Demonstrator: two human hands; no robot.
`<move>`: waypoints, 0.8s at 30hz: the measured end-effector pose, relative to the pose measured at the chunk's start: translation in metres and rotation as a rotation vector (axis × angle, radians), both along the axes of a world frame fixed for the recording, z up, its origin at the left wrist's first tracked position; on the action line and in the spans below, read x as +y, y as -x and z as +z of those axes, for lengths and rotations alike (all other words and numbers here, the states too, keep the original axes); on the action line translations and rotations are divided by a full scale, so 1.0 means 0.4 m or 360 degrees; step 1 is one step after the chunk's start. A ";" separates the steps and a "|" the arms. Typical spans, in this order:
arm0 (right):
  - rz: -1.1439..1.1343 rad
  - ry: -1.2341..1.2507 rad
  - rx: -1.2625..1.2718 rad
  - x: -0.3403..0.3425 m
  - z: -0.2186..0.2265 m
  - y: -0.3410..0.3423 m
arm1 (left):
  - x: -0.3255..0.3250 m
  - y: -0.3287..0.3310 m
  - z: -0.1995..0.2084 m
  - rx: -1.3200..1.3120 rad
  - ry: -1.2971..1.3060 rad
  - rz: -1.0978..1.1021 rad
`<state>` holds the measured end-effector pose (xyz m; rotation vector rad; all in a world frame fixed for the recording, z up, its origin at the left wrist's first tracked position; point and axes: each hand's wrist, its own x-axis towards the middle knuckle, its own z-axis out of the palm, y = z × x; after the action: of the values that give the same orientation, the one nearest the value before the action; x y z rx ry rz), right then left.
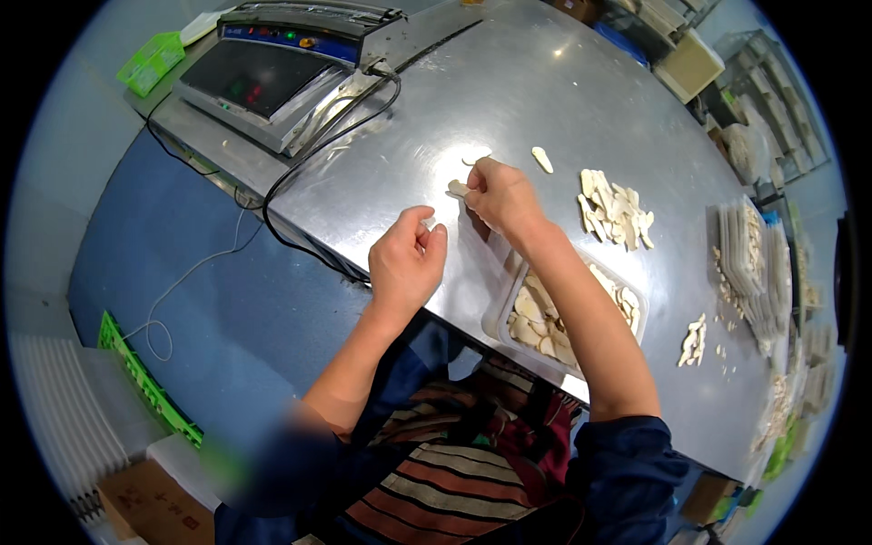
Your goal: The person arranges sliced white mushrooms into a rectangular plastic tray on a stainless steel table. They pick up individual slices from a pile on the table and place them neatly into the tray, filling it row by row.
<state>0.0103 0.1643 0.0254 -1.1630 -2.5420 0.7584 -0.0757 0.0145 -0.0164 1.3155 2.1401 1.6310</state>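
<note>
Over the steel table, my right hand (501, 195) pinches a pale mushroom slice (459, 188) between thumb and fingertips. My left hand (407, 263) is beside it, near the table's front edge, its fingers curled toward the thumb. A small whitish bit shows at those fingertips, too small to name. Under my right forearm stands a clear plastic tub (498, 320) full of similar pale slices (536, 313), partly hidden by the arm. A loose heap of slices (616, 211) lies right of my right hand. One single slice (542, 160) lies beyond that hand.
A sealing machine (272, 77) with a black cable (272, 195) stands at the back left, near a green basket (152, 64). At the right are stacked clear trays (749, 259) and a small pile of slices (692, 341). A green crate (145, 377) is at the lower left.
</note>
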 end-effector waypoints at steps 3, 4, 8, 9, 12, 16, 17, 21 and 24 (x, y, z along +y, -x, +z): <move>0.0039 0.0350 0.0276 -0.037 0.050 -0.051 | -0.001 0.000 0.031 -0.0676 0.0000 -0.0277; 0.0134 0.0569 0.0321 -0.064 0.082 -0.066 | -0.019 -0.002 0.056 -0.0862 -0.0039 -0.0424; 0.0247 0.0907 0.0484 -0.173 0.149 -0.168 | -0.082 -0.042 0.139 -0.1306 0.0058 -0.0816; 0.0160 0.0796 0.0484 -0.208 0.176 -0.196 | -0.092 -0.058 0.155 -0.1337 0.0158 -0.0844; 0.0218 0.0037 0.0522 -0.274 0.157 -0.283 | -0.115 -0.095 0.165 -0.1401 0.0398 -0.0973; 0.0276 -0.0373 0.0457 -0.332 0.113 -0.357 | -0.139 -0.150 0.143 -0.1479 0.0570 -0.1063; 0.0269 -0.0402 0.0450 -0.338 0.101 -0.369 | -0.143 -0.158 0.133 -0.1521 0.0620 -0.1075; 0.0219 -0.0500 0.0401 -0.344 0.080 -0.394 | -0.136 -0.178 0.131 -0.1565 0.0779 -0.1098; 0.0172 -0.0615 0.0308 -0.327 0.060 -0.391 | -0.123 -0.176 0.126 -0.1387 0.0644 -0.0867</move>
<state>0.1665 0.0335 0.0495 -0.7932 -2.4554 0.3546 -0.0051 -0.0348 0.0339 0.7440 1.3253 1.1390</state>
